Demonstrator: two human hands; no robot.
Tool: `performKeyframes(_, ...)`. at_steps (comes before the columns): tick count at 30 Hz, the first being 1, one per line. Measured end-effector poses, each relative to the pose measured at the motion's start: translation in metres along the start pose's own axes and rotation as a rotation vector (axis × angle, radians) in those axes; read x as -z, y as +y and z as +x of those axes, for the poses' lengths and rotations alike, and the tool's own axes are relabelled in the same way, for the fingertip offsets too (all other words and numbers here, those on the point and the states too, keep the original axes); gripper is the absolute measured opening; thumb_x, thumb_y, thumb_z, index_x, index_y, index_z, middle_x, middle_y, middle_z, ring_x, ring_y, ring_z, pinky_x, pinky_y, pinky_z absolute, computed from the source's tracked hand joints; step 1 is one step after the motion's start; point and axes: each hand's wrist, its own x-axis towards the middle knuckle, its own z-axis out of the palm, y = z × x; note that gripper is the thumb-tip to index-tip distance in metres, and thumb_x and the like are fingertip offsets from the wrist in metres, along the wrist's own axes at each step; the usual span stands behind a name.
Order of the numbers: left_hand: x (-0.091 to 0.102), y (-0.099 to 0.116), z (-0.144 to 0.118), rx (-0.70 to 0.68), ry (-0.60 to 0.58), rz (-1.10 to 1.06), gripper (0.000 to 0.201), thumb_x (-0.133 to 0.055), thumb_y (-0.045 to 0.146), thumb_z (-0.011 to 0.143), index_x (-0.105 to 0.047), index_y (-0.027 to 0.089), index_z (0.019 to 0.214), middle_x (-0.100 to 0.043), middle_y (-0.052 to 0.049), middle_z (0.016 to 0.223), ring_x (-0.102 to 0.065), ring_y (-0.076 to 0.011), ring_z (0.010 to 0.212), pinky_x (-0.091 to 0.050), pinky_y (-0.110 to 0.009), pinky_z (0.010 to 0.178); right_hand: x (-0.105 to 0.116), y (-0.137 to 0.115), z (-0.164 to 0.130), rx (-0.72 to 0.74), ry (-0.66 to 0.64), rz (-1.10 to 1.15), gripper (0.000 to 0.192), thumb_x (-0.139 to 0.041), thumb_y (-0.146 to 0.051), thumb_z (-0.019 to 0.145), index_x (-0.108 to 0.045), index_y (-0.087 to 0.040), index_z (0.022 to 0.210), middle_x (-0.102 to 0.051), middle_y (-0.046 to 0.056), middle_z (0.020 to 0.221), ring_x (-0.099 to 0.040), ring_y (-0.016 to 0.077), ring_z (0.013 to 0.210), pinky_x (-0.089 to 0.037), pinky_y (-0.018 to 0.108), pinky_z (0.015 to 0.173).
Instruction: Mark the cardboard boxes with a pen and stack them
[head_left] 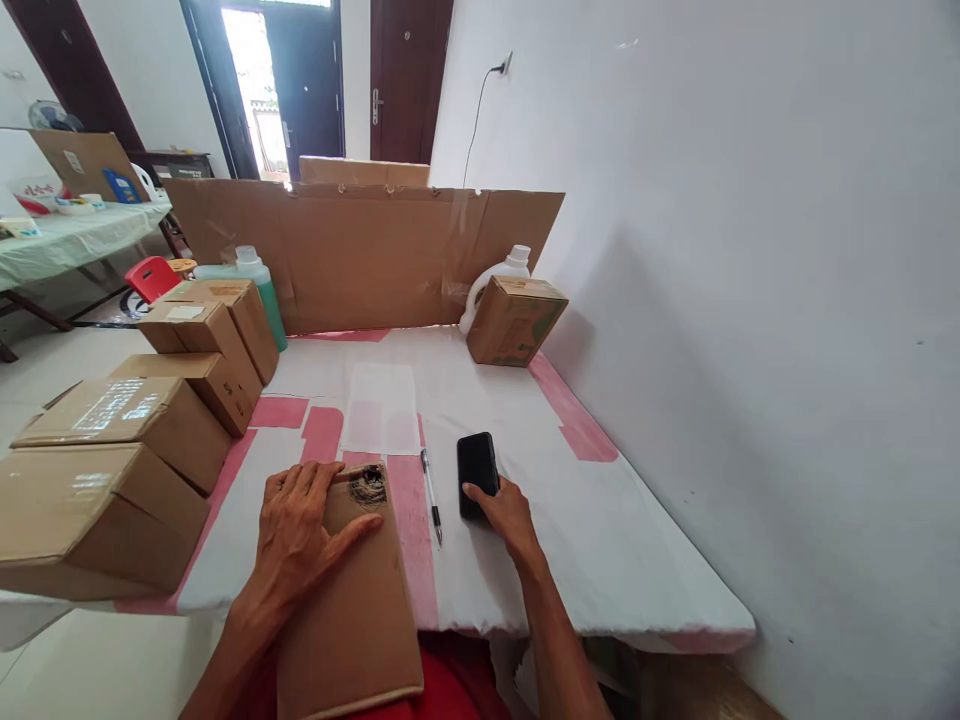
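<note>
Left hand (300, 530) lay flat, fingers spread, on flat cardboard piece (352, 600) overhanging near bench (600, 540) edge. Right hand (510, 515) fingertips touched black phone (477, 470), not gripping. Cardboard seemed light, stiff, bendable; best held by long edges. Phone probably slippery, fragile.

Six closed cardboard boxes (142, 420) stand on the worktop (600, 520): five stacked left of the tall cardboard screen (360, 255), one (516, 320) at its right end. Two plastic bottles sit before that screen, a green one (259, 285) and a white one (499, 275). One flat cardboard piece (352, 600), one pen (431, 495), one black phone (477, 470) and one white sheet (381, 408) lie nearer.
</note>
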Motion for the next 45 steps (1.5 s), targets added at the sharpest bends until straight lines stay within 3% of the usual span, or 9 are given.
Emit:
performKeyframes(3,-0.002,-0.003,-0.002,0.018,0.004,-0.011,0.056,-0.062,0.069,0.09,-0.062,0.021,0.119,-0.072,-0.009,0.109,-0.067,-0.0319,0.1,-0.044,-0.049,0.092,-0.004,-0.003,-0.024,0.079,-0.029,0.246,0.04,-0.063,-0.05,0.082,-0.068,-0.016,0.104,-0.077,0.008,0.094,-0.073,0.0285,0.09,-0.057,0.038,0.076)
performKeyframes(6,-0.003,-0.003,-0.001,0.034,0.006,-0.016,0.056,-0.064,0.068,0.089,-0.063,0.02,0.118,-0.072,-0.009,0.109,-0.067,-0.0321,0.101,-0.044,-0.049,0.093,0.003,-0.017,-0.063,0.094,-0.117,0.732,0.055,-0.072,-0.053,0.083,-0.061,-0.021,0.126,-0.076,0.008,0.115,-0.075,0.028,0.097,-0.06,0.044,0.086)
performKeyframes(10,-0.003,0.0,0.0,0.033,0.003,-0.018,0.053,-0.066,0.066,0.089,-0.063,0.021,0.116,-0.073,-0.009,0.109,-0.067,-0.0311,0.1,-0.044,-0.048,0.093,0.013,-0.048,-0.112,0.017,-0.431,1.355,0.054,-0.082,-0.046,0.082,-0.066,-0.029,0.131,-0.067,0.01,0.141,-0.073,0.0315,0.112,-0.06,0.051,0.093)
performKeyframes(14,-0.002,0.0,-0.003,0.034,-0.001,-0.001,0.051,-0.068,0.062,0.089,-0.062,0.022,0.12,-0.072,-0.009,0.108,-0.066,-0.0307,0.099,-0.043,-0.046,0.093,0.0,-0.075,-0.138,-0.098,-0.881,1.49,0.067,-0.057,-0.073,0.091,-0.074,-0.018,0.125,-0.072,0.017,0.134,-0.075,0.0313,0.103,-0.062,0.046,0.082)
performKeyframes(18,0.0,-0.003,-0.006,0.033,-0.025,-0.007,0.038,-0.066,0.042,0.088,-0.062,0.022,0.12,-0.071,-0.009,0.105,-0.066,-0.0312,0.097,-0.044,-0.046,0.091,-0.025,-0.089,-0.151,-0.114,-1.076,1.455,0.064,-0.046,-0.065,0.1,-0.074,-0.013,0.125,-0.075,0.018,0.126,-0.076,0.0273,0.098,-0.061,0.04,0.081)
performKeyframes(22,-0.001,-0.004,-0.006,0.08,-0.043,0.015,0.038,-0.064,0.027,0.081,-0.063,0.023,0.118,-0.071,-0.009,0.103,-0.066,-0.0323,0.097,-0.045,-0.046,0.088,-0.036,-0.088,-0.159,-0.098,-1.156,1.447,0.058,-0.053,-0.061,0.096,-0.075,-0.014,0.123,-0.075,0.018,0.124,-0.075,0.0293,0.097,-0.059,0.043,0.083)
performKeyframes(28,-0.005,-0.004,-0.006,0.088,-0.029,0.02,0.035,-0.058,0.021,0.086,-0.062,0.019,0.121,-0.073,-0.01,0.107,-0.067,-0.0316,0.099,-0.044,-0.048,0.091,-0.043,-0.079,-0.162,-0.12,-1.228,1.457,0.066,-0.049,-0.065,0.094,-0.074,-0.011,0.124,-0.074,0.019,0.126,-0.075,0.0275,0.095,-0.058,0.038,0.08)
performKeyframes(34,-0.004,-0.004,-0.007,0.086,-0.039,0.007,0.038,-0.055,0.015,0.083,-0.06,0.02,0.12,-0.072,-0.009,0.107,-0.065,-0.0302,0.1,-0.044,-0.046,0.092,-0.044,-0.081,-0.161,-0.135,-1.181,1.485,0.063,-0.051,-0.066,0.094,-0.075,-0.015,0.124,-0.075,0.017,0.125,-0.074,0.0295,0.098,-0.059,0.042,0.08)
performKeyframes(45,-0.001,-0.005,-0.006,0.055,-0.051,-0.006,0.042,-0.063,0.047,0.091,-0.062,0.018,0.122,-0.071,-0.009,0.106,-0.064,-0.0301,0.097,-0.042,-0.046,0.091,-0.026,-0.081,-0.154,-0.199,-0.99,1.495,0.054,-0.062,-0.059,0.096,-0.074,-0.017,0.128,-0.075,0.016,0.128,-0.074,0.032,0.107,-0.061,0.045,0.085)
